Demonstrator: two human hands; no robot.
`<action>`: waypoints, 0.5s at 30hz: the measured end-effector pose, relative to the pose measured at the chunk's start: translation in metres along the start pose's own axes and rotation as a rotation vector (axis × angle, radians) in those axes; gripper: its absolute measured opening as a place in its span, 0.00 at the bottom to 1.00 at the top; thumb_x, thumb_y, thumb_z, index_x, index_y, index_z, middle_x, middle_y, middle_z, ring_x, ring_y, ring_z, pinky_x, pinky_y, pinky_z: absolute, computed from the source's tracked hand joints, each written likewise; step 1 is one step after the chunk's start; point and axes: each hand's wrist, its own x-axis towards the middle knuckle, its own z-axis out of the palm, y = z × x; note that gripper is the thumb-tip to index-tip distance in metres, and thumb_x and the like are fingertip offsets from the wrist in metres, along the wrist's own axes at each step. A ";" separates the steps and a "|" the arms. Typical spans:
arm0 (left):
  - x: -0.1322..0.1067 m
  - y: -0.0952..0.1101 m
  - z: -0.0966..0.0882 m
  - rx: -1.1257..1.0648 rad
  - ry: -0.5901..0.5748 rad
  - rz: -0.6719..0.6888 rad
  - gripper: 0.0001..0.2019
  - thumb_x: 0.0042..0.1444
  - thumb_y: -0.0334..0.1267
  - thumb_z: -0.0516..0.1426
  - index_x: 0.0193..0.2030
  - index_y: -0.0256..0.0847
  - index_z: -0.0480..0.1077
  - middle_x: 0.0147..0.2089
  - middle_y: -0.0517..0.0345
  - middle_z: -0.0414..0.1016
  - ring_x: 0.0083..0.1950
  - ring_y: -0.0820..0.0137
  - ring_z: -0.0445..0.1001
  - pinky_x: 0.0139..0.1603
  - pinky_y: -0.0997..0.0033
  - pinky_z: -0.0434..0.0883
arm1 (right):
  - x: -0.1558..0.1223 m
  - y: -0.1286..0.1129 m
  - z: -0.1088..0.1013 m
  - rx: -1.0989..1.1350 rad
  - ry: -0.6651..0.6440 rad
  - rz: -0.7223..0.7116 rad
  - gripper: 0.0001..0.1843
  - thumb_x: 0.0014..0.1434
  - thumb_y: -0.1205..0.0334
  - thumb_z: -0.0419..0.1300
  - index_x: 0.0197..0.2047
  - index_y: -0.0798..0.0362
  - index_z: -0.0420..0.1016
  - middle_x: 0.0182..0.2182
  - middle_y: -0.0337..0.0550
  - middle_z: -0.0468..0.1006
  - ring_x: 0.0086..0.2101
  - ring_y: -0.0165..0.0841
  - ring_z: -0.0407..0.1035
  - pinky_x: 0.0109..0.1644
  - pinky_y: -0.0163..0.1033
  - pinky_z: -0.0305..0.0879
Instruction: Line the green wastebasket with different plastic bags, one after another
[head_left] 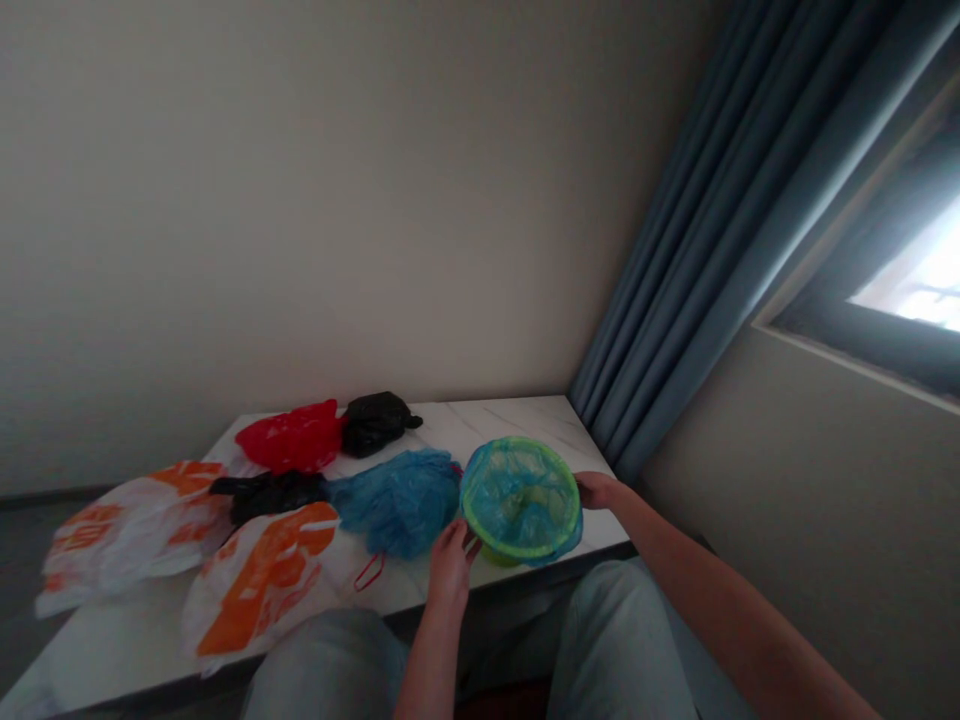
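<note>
A small green bin (487,550) lined with a blue plastic bag (521,497) stands near the table's front right corner. My left hand (452,563) rests against the bin's near left rim, fingers pinched on the bag's edge. My right hand (596,490) grips the rim on the far right side, fingers curled over the bag's edge. A crumpled blue bag (401,500) with a red drawstring lies just left of the bin.
On the white marble table (510,420) lie a red bag (294,437), two black bags (375,420) (270,493) and two white-and-orange bags (127,530) (262,580). A blue curtain (720,220) hangs at the right by a window. My knees are below the table edge.
</note>
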 end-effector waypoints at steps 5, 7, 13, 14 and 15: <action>0.003 -0.002 0.004 0.075 0.053 0.115 0.04 0.56 0.33 0.63 0.32 0.37 0.72 0.33 0.55 0.78 0.32 0.72 0.77 0.39 0.68 0.76 | 0.003 -0.006 0.004 -0.165 0.185 -0.044 0.08 0.61 0.65 0.57 0.30 0.56 0.73 0.24 0.42 0.77 0.27 0.32 0.72 0.35 0.36 0.72; 0.003 -0.002 0.007 0.071 0.047 0.117 0.03 0.55 0.32 0.64 0.35 0.37 0.73 0.34 0.54 0.78 0.32 0.72 0.78 0.39 0.69 0.76 | 0.004 -0.012 0.005 -0.276 0.292 -0.103 0.09 0.62 0.62 0.58 0.30 0.55 0.72 0.24 0.41 0.75 0.27 0.32 0.71 0.33 0.35 0.69; 0.000 -0.001 0.009 -0.026 0.012 -0.008 0.07 0.49 0.27 0.67 0.33 0.35 0.74 0.30 0.54 0.78 0.27 0.75 0.75 0.34 0.73 0.75 | -0.007 -0.027 0.011 -0.679 0.494 -0.299 0.04 0.63 0.65 0.59 0.37 0.56 0.74 0.35 0.50 0.78 0.41 0.39 0.72 0.44 0.37 0.63; 0.000 -0.002 0.008 -0.009 0.015 -0.009 0.06 0.48 0.27 0.67 0.31 0.35 0.74 0.28 0.56 0.76 0.26 0.76 0.73 0.33 0.74 0.74 | -0.011 -0.028 0.014 -0.735 0.503 -0.319 0.05 0.63 0.66 0.57 0.40 0.56 0.74 0.36 0.51 0.78 0.42 0.40 0.72 0.45 0.38 0.62; 0.001 -0.003 0.007 0.028 0.020 -0.002 0.06 0.47 0.28 0.68 0.30 0.35 0.74 0.26 0.56 0.75 0.25 0.76 0.72 0.32 0.74 0.73 | -0.014 -0.028 0.018 -0.784 0.505 -0.332 0.07 0.64 0.66 0.56 0.43 0.57 0.74 0.37 0.53 0.78 0.42 0.40 0.72 0.45 0.39 0.62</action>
